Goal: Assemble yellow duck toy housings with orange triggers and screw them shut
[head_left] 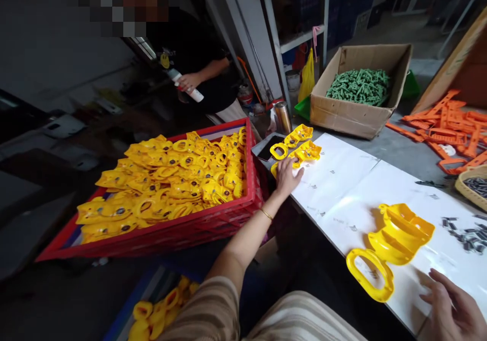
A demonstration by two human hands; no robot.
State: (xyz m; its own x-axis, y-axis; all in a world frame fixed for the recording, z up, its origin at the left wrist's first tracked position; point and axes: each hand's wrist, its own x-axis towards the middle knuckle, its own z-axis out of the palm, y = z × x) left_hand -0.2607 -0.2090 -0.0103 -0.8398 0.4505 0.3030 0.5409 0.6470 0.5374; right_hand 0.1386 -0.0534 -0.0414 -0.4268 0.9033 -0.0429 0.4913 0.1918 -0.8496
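Left fingers (283,164) at yellow casing (307,151), glossy, hollow

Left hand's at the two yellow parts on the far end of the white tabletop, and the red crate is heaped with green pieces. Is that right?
Not quite: the red crate is heaped with yellow pieces, not green, as the head view shows. The left hand is indeed at the two yellow parts on the white tabletop's far end.

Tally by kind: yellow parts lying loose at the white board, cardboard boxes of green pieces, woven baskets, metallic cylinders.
Yellow parts: 3
Cardboard box of green pieces: 1
Woven basket: 1
Metallic cylinder: 1
Total: 6
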